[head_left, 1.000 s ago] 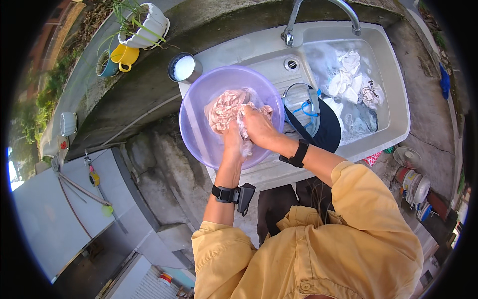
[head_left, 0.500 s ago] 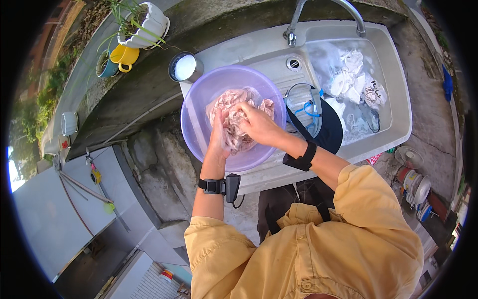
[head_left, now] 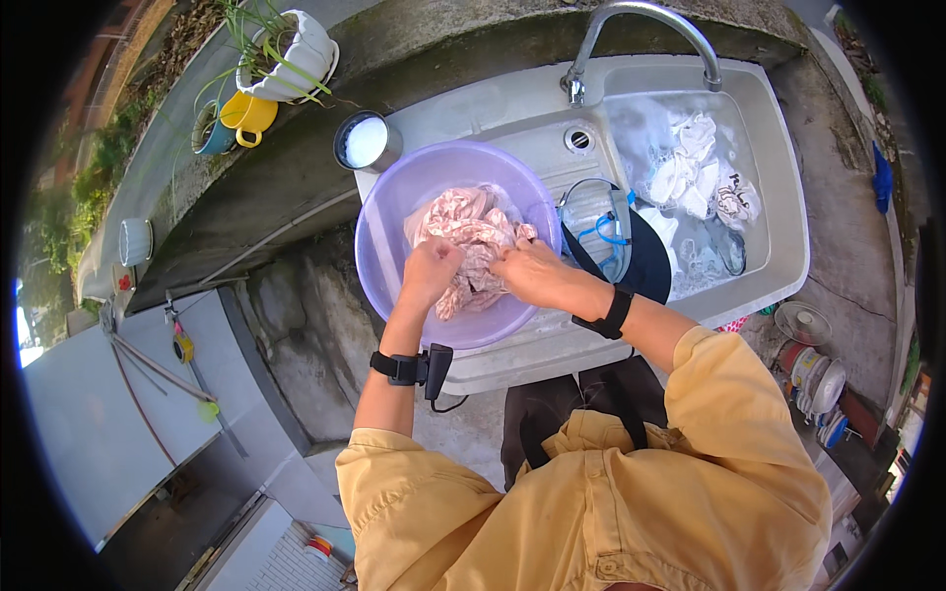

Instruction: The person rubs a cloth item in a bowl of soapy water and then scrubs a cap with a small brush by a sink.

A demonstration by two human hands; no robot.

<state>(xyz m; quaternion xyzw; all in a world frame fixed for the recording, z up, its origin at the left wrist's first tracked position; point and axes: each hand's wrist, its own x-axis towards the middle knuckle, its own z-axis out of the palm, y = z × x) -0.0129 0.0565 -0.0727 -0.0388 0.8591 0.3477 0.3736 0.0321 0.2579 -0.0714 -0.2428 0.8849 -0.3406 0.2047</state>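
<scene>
A wet, crumpled pink patterned cloth [head_left: 461, 219] lies bunched in a translucent purple basin [head_left: 379, 212] on the sink's ribbed drainboard. My left hand [head_left: 432, 270] is closed on the cloth's near left side, knuckles up. At its right side my right hand [head_left: 537, 275] pinches a fold, with the fingertips partly hidden in the fabric. The hands are apart, with cloth between them. Each wrist wears a black strap, and the left one carries a small black device [head_left: 437, 371].
Right of the basin lie a dark cap [head_left: 645, 256] and a clear item with blue straps [head_left: 606, 236]. White laundry [head_left: 695, 167] soaks in the sudsy sink under a curved metal faucet [head_left: 641, 10]. A metal cup [head_left: 367, 141] holding something white stands behind the basin's left rim.
My hands have drawn apart, the left one coming nearer to me and the right one shifting right and nearer. The cloth, bunched between them before, is now more spread out in the basin.
</scene>
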